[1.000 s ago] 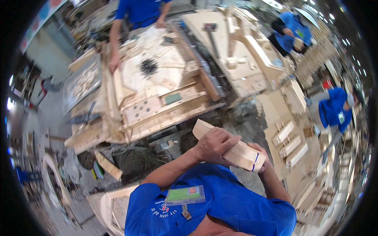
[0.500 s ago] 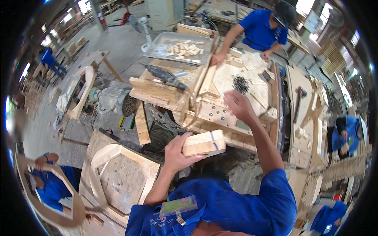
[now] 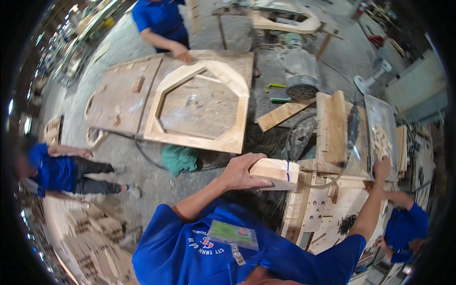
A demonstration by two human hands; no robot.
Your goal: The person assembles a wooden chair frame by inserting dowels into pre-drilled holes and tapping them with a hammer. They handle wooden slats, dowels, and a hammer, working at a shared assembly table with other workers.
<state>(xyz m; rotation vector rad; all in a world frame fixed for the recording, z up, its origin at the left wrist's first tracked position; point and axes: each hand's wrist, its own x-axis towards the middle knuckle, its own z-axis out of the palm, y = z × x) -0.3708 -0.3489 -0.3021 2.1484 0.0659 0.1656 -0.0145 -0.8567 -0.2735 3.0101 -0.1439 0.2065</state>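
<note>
Here, wooden block point(image 3: 275, 174) in left hand point(image 3: 241, 173)

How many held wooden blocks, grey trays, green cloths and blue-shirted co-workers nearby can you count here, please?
Blue-lined pale wooden block in left hand: 1
Grey rectangular tray: 1
Crumpled green cloth: 1
Blue-shirted co-workers nearby: 3
Total: 6

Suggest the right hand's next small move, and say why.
Probably pinch one of the small wood pieces: the right hand is at the tray beside them, its grip unclear, while the left hand holds the blue-marked block.
</note>
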